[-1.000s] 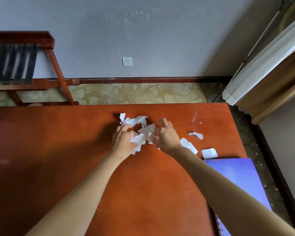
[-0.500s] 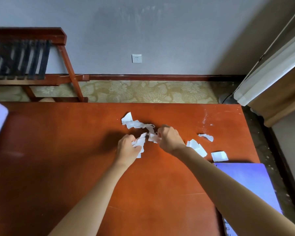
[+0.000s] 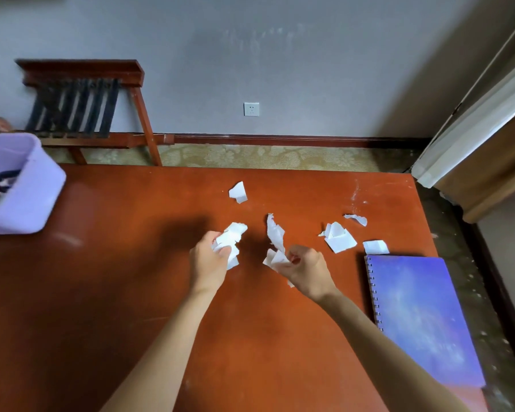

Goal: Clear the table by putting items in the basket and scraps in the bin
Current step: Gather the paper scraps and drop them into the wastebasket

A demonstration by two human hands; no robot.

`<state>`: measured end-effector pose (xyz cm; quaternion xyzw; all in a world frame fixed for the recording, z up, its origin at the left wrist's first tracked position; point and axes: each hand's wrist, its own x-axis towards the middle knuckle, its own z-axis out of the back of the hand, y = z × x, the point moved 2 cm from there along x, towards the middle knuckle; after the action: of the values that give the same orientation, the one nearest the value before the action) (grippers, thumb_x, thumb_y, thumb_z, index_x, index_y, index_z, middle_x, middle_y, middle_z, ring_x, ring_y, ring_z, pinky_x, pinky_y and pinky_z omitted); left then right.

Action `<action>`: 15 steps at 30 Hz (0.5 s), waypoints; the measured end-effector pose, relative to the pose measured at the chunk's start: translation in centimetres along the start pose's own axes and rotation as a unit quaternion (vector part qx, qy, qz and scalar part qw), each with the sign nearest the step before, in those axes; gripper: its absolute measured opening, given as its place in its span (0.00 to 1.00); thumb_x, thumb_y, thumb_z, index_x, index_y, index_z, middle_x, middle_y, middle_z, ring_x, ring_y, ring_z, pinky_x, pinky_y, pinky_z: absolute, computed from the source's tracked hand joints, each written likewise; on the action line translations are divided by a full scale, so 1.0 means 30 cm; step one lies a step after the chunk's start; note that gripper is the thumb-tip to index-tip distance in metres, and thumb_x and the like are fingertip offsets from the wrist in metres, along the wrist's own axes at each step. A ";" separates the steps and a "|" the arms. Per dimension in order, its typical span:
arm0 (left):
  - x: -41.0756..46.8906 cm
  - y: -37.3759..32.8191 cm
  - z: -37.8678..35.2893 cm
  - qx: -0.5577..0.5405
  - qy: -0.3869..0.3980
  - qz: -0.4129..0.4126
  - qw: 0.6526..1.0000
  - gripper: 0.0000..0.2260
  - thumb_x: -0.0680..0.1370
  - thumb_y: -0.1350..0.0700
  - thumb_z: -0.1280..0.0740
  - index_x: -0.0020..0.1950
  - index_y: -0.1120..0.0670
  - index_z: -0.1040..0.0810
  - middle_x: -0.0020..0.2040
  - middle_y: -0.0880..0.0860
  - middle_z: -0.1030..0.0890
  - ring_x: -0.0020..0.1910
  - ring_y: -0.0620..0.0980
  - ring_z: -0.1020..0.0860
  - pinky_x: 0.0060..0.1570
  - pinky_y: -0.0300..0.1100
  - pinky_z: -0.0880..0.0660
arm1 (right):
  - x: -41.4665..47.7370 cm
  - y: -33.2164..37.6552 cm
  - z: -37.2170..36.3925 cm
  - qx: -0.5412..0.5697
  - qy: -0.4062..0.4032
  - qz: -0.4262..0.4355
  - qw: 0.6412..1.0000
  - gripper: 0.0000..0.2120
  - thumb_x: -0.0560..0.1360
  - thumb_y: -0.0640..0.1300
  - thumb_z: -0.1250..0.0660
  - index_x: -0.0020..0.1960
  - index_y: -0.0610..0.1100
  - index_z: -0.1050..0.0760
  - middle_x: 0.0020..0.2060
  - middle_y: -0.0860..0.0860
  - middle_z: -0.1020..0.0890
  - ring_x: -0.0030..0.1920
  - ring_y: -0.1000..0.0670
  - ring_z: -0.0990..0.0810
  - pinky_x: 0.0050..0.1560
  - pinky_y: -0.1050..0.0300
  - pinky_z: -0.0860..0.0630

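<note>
Above a reddish-brown wooden desk [image 3: 131, 292], the left hand [image 3: 210, 260] clutches a wad of torn white paper scraps [image 3: 231, 237] while the right hand [image 3: 305, 270] pinches more white paper scraps [image 3: 275, 245].

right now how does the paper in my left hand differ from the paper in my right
The left hand grips a crumpled wad; the right hand pinches flatter torn strips. The wad sits tight against the left hand; one of the strips sticks up above the right hand. Both are white paper over the table.
</note>
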<state>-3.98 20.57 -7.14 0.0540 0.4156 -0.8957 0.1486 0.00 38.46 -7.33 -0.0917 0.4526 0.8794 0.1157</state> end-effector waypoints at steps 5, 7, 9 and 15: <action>-0.113 0.074 0.096 -0.012 -0.006 0.025 1.000 0.08 0.73 0.65 0.37 0.51 0.63 0.23 0.40 0.55 0.24 0.40 0.54 0.28 0.37 0.39 0.35 | -0.138 0.042 -0.078 0.045 0.090 -0.010 0.995 0.24 0.69 0.40 0.28 0.27 0.46 0.43 0.21 0.52 0.37 0.17 0.55 0.36 0.21 0.71 0.42; -0.156 0.120 0.134 -0.012 -0.003 0.038 0.999 0.07 0.72 0.66 0.37 0.50 0.62 0.23 0.40 0.55 0.24 0.40 0.55 0.28 0.38 0.40 0.35 | -0.176 0.051 -0.128 0.047 0.098 -0.021 0.994 0.19 0.69 0.39 0.28 0.29 0.44 0.38 0.26 0.52 0.30 0.21 0.57 0.33 0.22 0.69 0.38; -0.185 0.164 0.162 -0.018 0.010 0.043 0.999 0.07 0.72 0.66 0.37 0.48 0.61 0.24 0.40 0.55 0.24 0.40 0.56 0.28 0.38 0.40 0.35 | -0.198 0.045 -0.176 0.030 0.061 -0.023 0.997 0.15 0.69 0.40 0.28 0.32 0.43 0.33 0.43 0.51 0.24 0.29 0.52 0.26 0.26 0.67 0.33; -0.138 0.214 0.206 -0.003 0.070 0.010 0.998 0.07 0.72 0.66 0.38 0.48 0.63 0.24 0.45 0.62 0.20 0.40 0.55 0.29 0.37 0.40 0.36 | -0.175 0.007 -0.245 -0.058 0.018 -0.104 0.993 0.16 0.71 0.41 0.30 0.30 0.46 0.33 0.60 0.47 0.31 0.45 0.45 0.25 0.38 0.59 0.30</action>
<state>2.12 12.87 -6.91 0.1199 0.4271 -0.8870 0.1280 5.38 31.70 -9.99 -0.1602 0.3905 0.8858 0.1928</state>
